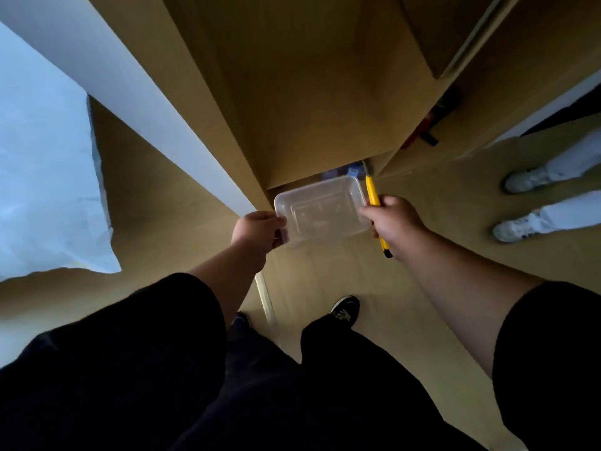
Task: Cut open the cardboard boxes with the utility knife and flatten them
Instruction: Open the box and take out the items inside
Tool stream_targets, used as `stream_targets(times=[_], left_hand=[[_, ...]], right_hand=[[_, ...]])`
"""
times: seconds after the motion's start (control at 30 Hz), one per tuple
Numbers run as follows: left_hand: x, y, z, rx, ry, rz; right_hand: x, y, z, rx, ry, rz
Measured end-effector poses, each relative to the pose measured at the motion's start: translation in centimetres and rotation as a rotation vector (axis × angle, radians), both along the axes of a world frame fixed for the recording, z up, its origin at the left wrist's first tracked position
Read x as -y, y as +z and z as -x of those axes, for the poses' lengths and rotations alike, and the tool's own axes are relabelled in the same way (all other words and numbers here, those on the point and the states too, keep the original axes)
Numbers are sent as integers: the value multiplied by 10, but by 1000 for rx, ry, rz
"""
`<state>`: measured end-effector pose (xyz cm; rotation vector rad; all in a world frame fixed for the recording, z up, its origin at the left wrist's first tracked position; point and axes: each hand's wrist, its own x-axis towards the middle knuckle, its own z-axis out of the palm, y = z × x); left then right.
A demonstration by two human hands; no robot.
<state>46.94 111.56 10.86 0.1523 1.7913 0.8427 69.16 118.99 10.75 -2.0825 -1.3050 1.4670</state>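
While the person stands on the tan floor [341,278], both arms reach out over it toward a tall cardboard box [292,92]. This big box is the landmark. It stands straight ahead and fills the top middle of the view, brown and dim inside its shadow.

Just below the bottom edge of the big box, a clear plastic tub [320,209] is held up in the air. The left hand [258,232] pinches the tub's left rim with thumb and curled fingers. The right hand [395,222] is curled around a yellow knife [374,203] and also touches the tub's right rim. The knife's tip points up at the box's lower right corner, very near it. I cannot tell if the blade touches the cardboard.

Left of the big box, a white wall edge [113,83] runs slantwise, and a pale bag [45,177] lies farther left. Right of the box stands more cardboard [507,76], with a narrow gap between them holding something red and black. Farther right, another person's white shoes [517,203] stand on the floor.

Below the box, open floor stretches toward the person's black shoe [346,309] and dark trousers [227,385]. A thin pale strip [264,297] lies on the floor there.
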Motion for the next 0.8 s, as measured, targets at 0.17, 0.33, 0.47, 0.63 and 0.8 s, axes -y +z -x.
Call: stream_targets(times=[0.17, 0.33, 0.47, 0.63, 0.8], left_hand=[[-43, -15, -20, -7, 60, -20], [-87, -39, -17, -26, 89, -6], [-121, -72, -7, -62, 76, 37], [-173, -122, 6, 6, 84, 46], [-226, -157, 17, -16, 140, 56]], right_hand=[[-50, -16, -14, 27, 73, 65], [-95, -45, -3, 11, 90, 68], [-133, -75, 12, 43, 102, 50], [-183, -117, 31, 35, 94, 37], [-231, -149, 42, -21, 100, 94]])
